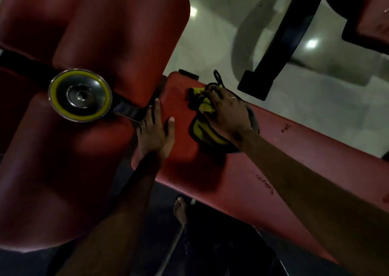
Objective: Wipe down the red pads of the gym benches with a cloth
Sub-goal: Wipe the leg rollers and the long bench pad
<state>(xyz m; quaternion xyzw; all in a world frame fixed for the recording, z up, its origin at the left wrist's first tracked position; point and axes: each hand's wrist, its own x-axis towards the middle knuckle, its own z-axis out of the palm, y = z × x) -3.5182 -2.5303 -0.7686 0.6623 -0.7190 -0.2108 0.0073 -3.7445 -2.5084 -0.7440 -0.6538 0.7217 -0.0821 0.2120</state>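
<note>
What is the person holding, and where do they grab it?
The right hand grips a crumpled yellow-and-black cloth over its bunched middle, pressing it onto the red bench pad. The left hand holds nothing; it rests flat on that pad.

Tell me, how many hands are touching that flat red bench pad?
2. The left hand rests flat on the pad's end, beside the round red cushions; the right hand holds a yellow cloth down on the flat red pad further along.

A gym: a red padded bench [231, 181] crosses the lower right, red roller pads [117, 33] with a chrome-and-yellow end cap [80, 95] fill the left, and a black machine frame [282, 44] stands on glossy pale floor [210, 33] upper right.
</note>
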